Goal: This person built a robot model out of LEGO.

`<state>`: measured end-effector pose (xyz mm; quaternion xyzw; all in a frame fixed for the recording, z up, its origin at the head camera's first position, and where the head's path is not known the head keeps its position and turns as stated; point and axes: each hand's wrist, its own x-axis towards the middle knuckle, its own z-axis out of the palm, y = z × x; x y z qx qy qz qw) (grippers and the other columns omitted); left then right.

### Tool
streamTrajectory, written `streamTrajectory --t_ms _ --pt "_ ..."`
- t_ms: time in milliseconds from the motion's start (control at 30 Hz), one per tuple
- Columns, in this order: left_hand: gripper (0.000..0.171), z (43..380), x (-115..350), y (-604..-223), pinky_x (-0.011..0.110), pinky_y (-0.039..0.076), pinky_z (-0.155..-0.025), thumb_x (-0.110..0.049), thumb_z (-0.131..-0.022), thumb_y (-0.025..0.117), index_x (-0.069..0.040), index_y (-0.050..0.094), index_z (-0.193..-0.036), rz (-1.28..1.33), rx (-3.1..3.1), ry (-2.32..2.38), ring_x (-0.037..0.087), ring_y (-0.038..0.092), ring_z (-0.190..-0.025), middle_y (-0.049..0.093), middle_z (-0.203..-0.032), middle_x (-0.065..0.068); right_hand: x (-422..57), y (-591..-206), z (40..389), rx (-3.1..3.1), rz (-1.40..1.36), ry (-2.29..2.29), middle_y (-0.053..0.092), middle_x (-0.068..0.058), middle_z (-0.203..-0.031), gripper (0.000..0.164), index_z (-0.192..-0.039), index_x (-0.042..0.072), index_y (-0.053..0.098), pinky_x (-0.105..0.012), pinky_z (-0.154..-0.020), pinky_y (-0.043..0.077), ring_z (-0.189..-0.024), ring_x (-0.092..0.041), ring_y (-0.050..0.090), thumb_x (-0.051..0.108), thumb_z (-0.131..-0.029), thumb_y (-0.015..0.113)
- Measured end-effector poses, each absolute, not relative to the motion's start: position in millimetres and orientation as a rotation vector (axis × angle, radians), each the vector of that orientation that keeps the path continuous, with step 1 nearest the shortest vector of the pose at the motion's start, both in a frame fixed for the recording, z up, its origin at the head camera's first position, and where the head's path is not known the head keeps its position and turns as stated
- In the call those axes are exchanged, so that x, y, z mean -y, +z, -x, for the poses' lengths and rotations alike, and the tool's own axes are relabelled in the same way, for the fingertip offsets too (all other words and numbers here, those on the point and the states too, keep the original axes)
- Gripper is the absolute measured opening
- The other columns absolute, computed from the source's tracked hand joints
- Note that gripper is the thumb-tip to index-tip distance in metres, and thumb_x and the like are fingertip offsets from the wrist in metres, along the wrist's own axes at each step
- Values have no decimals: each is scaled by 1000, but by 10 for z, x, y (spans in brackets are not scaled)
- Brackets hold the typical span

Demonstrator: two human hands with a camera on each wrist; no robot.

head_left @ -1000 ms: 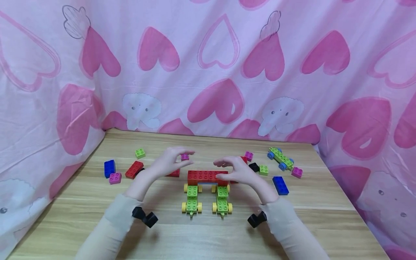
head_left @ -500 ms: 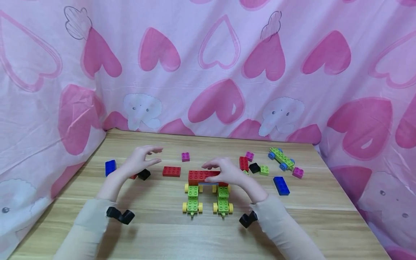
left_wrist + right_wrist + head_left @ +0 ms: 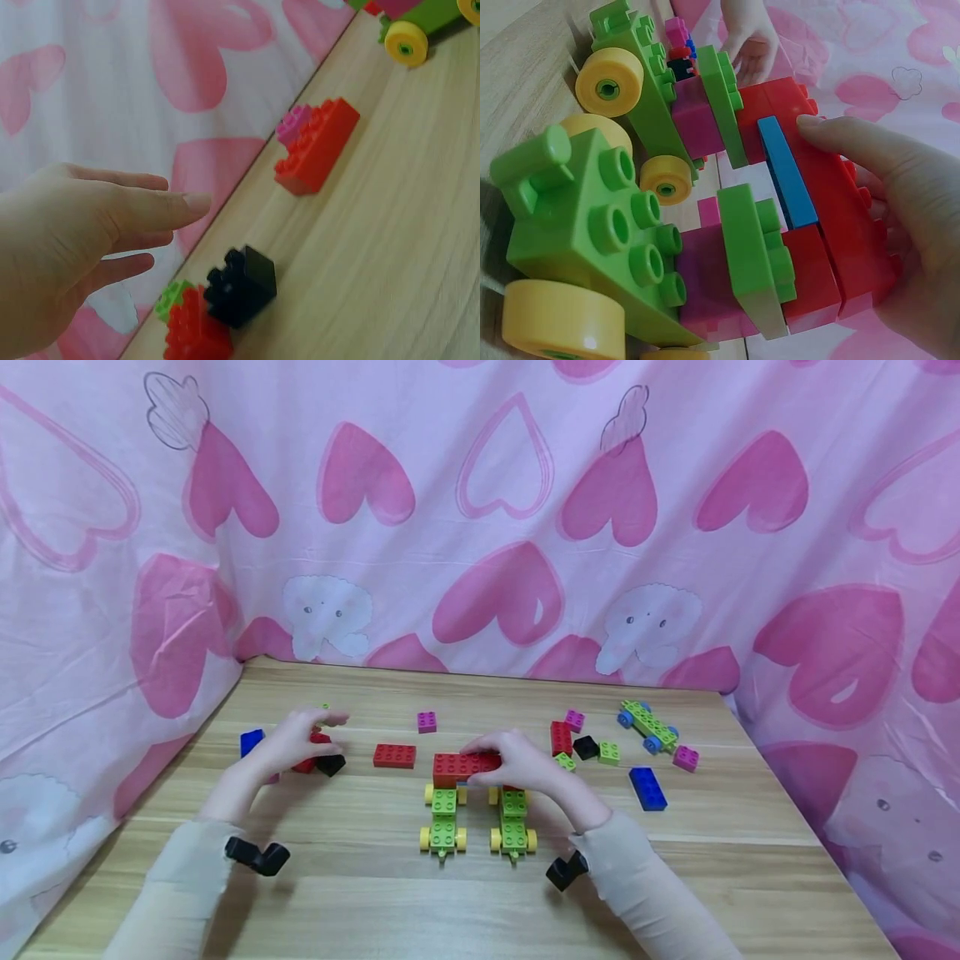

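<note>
My left hand [image 3: 288,750] hovers at the left with parted fingers and nothing between them. Near it lie a black brick [image 3: 251,289] and a red brick [image 3: 191,330] on the table. At the middle stands a block build: a row of red bricks [image 3: 453,767] spans two green wheeled bases [image 3: 444,837] with yellow wheels. Magenta bricks [image 3: 709,277], green bricks [image 3: 739,247] and a blue piece [image 3: 789,176] show beneath the red row in the right wrist view. My right hand [image 3: 517,767] grips the red row, thumb on its near face, fingers partly hidden behind.
Another red brick [image 3: 394,756] and a magenta brick [image 3: 427,722] lie behind the build. Toward the right are a green base with blue wheels [image 3: 648,727], a blue brick [image 3: 648,788] and several small bricks. A pink heart-print curtain [image 3: 480,568] borders the table.
My left hand has moved left from above the middle to beside the black and red bricks. The right hand has shifted slightly left along the red row; the build stays in place.
</note>
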<state>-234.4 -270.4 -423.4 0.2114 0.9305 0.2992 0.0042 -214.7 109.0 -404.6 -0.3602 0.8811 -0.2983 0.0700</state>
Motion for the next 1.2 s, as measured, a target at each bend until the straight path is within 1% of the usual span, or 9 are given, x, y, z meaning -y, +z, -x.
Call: streamTrajectory --t_ms 133,367,567,833,1033,1200 --pt "53 2368 2773 -4309 58 46 -98 -9 -82 78 4 59 -129 -647 -2896 891 41 58 -116 64 -124 22 -1094 -4058 2146 -2646 1072 -912 70 -3 -119 39 -121 13 70 -35 -95 52 -109 -16 65 23 -85 77" --pt "59 2381 2803 -4332 61 42 -101 -14 -74 85 1 62 -126 -656 -2834 802 42 55 -119 64 -124 20 -1105 -4059 2143 -2641 1048 -920 70 -3 -121 39 -121 13 69 -36 -97 51 -111 -17 64 25 -85 77" --pt "58 2401 2779 -4337 61 42 -101 -11 -70 87 -1 65 -122 -693 -2801 714 41 56 -118 66 -123 18 -1105 -4054 2142 -2638 1060 -928 69 -4 -122 39 -121 13 69 -38 -99 50 -114 -19 63 24 -85 77" --pt "53 2407 2731 -4335 62 41 -102 -2 -70 85 -1 67 -120 -668 -2766 658 43 54 -122 68 -121 16 -1108 -4065 2142 -2641 1052 -936 69 -4 -123 39 -122 13 69 -38 -99 50 -115 -19 63 25 -85 76" --pt "47 2403 2721 -4346 62 41 -101 5 -71 81 -2 70 -116 -660 -2762 647 42 55 -120 68 -121 17 -1105 -4063 2135 -2641 1041 -935 68 -3 -125 40 -122 14 69 -38 -101 49 -117 -19 62 25 -85 77" --pt "47 2405 2722 -4364 63 42 -101 9 -71 80 -3 71 -115 -657 -2763 655 42 55 -120 68 -120 17 -1101 -4049 2124 -2640 1028 -935 68 -3 -125 40 -123 15 69 -39 -102 49 -118 -19 62 25 -85 77"
